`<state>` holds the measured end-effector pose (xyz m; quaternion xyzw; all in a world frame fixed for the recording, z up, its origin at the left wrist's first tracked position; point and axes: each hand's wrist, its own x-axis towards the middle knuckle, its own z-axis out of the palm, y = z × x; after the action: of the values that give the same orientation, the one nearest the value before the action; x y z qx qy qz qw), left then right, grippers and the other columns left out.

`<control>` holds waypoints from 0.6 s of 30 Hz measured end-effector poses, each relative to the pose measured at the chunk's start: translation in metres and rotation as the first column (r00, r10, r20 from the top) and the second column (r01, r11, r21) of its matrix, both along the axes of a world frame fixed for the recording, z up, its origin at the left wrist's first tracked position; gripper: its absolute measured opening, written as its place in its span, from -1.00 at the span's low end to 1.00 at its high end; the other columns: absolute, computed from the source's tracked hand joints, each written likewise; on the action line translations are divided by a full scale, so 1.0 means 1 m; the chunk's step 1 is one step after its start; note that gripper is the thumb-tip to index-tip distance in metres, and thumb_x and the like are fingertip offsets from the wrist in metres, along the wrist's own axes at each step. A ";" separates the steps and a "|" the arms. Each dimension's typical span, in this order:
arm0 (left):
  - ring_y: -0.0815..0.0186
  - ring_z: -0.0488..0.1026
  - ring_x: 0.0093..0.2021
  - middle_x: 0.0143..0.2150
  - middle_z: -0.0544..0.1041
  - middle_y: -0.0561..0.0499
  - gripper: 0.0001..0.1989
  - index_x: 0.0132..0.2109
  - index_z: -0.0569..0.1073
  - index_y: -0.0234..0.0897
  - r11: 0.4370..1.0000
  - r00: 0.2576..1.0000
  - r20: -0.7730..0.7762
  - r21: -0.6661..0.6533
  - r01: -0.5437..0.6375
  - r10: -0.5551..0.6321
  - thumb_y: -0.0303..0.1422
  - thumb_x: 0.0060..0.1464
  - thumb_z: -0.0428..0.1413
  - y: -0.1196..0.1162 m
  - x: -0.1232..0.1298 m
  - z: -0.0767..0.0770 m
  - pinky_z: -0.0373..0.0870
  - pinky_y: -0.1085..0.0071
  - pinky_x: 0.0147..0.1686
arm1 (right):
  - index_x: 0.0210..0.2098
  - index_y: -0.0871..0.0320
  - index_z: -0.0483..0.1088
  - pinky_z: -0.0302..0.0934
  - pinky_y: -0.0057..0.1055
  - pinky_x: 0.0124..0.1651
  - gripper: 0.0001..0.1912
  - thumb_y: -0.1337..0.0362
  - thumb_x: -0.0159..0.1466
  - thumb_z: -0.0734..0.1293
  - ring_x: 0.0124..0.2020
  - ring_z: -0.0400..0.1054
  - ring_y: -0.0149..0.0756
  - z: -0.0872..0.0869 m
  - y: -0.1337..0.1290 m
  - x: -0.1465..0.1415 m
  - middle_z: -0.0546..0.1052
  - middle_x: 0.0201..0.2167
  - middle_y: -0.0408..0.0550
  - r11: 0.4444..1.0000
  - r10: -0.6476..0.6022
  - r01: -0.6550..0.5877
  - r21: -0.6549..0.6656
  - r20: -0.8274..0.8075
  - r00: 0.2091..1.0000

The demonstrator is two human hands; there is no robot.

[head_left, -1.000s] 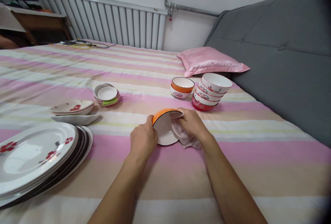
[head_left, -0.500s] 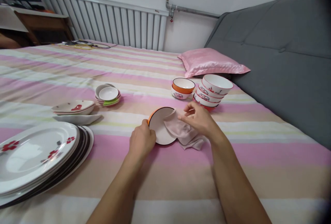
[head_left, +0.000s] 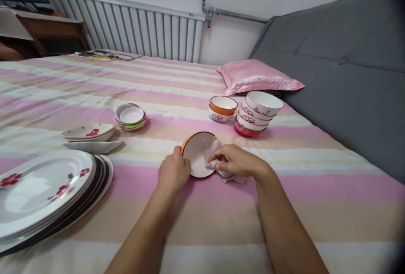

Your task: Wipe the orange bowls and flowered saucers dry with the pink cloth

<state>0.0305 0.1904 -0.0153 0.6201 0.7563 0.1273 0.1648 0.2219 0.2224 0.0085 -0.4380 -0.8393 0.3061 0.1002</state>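
Observation:
An orange bowl (head_left: 196, 156) with a white inside and dark rim is tilted on its side on the striped sheet, its opening towards me. My left hand (head_left: 174, 166) grips its left edge, fingers behind the rim. Over the bowl's right edge hangs a pale pink cloth (head_left: 232, 177), partly inside the bowl and partly on the sheet. My right hand (head_left: 232, 160) pinches the cloth between thumb and fingers at the bowl's right side. The hand covers part of the cloth.
Two stacked bowls (head_left: 223, 105) and a taller bowl stack (head_left: 261, 111) stand behind my right hand. Small dishes (head_left: 131, 116), oval dishes (head_left: 88, 131) and a large plate stack (head_left: 44, 189) lie left. A pink pillow (head_left: 257, 76) and cables (head_left: 106, 56) are farther back.
My right hand has come down from above the cloth and closed on it. My left hand and the bowl have hardly moved.

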 end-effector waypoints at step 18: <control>0.08 0.51 -0.33 -0.31 0.57 -0.13 -0.58 0.13 0.26 -0.20 0.984 0.979 -0.202 0.178 0.017 0.020 -0.48 0.14 -0.20 -0.007 0.014 0.005 0.25 0.32 -0.39 | -0.21 0.08 0.37 0.30 -0.33 -0.05 -0.70 0.14 0.08 0.36 -0.08 0.41 -0.27 0.009 0.015 0.010 0.51 -0.17 -0.08 0.840 -0.427 0.476 -0.259 -0.858 0.286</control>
<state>0.0450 0.1829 -0.0107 0.6415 0.7553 0.1306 0.0303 0.2324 0.2378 0.0176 -0.4238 -0.5036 0.4282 0.6192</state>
